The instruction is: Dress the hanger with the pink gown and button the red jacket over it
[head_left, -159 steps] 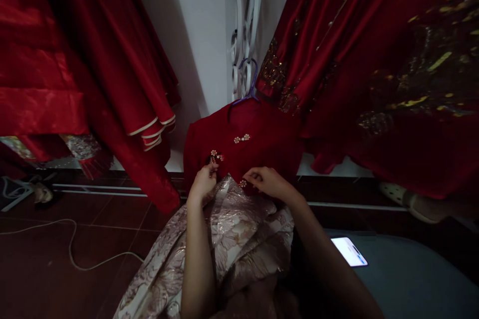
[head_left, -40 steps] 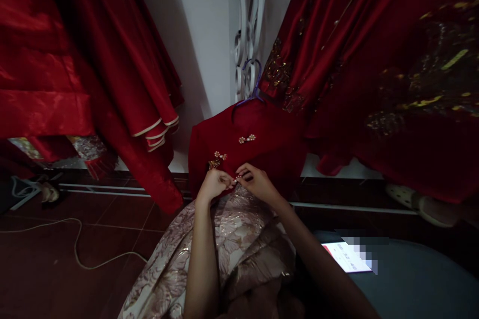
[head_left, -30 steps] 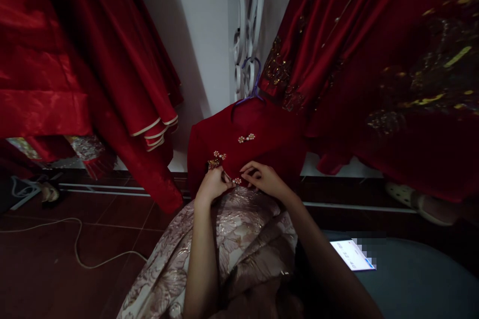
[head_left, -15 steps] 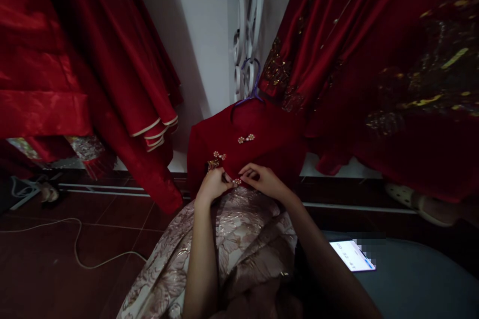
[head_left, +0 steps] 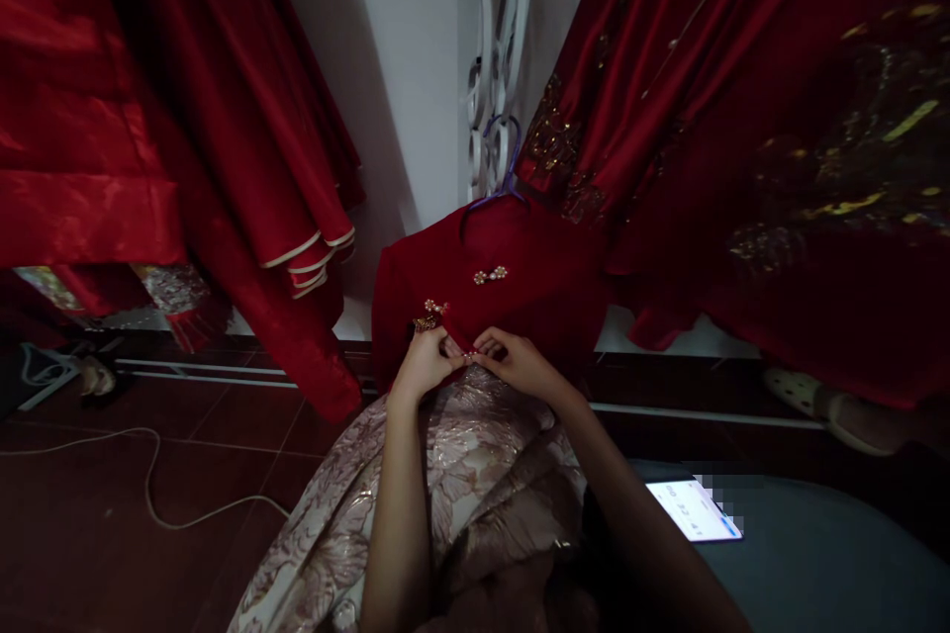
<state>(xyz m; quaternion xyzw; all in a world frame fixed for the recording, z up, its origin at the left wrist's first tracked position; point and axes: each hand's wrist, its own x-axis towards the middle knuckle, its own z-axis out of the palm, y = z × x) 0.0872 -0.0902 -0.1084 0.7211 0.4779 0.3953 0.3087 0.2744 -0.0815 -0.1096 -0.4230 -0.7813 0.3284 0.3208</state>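
A dark red jacket (head_left: 437, 262) hangs in front of me from a purple hanger (head_left: 512, 180). Its front carries a beaded clasp (head_left: 491, 274) near the neck, and another clasp (head_left: 436, 308) sits to the left with a gold tasselled ornament (head_left: 425, 323) beside it. Lower down, my left hand (head_left: 425, 363) and my right hand (head_left: 518, 362) meet fingertip to fingertip. Both pinch a small beaded clasp (head_left: 470, 356) at the jacket's front opening; the fingers partly cover it. Beneath my forearms lies a pale, shiny floral skirt (head_left: 475, 435).
Red garments (head_left: 289, 148) hang at left, and gold-embroidered red garments (head_left: 638, 99) at right. A white metal scrollwork stand (head_left: 479, 79) holds the hanger. A lit phone (head_left: 694, 511) rests on a grey seat (head_left: 823, 554). A white cable (head_left: 152, 485) crosses the tiled floor.
My right fingertips have moved slightly left and down onto the small clasp and now meet the left ones. The view has shifted slightly.
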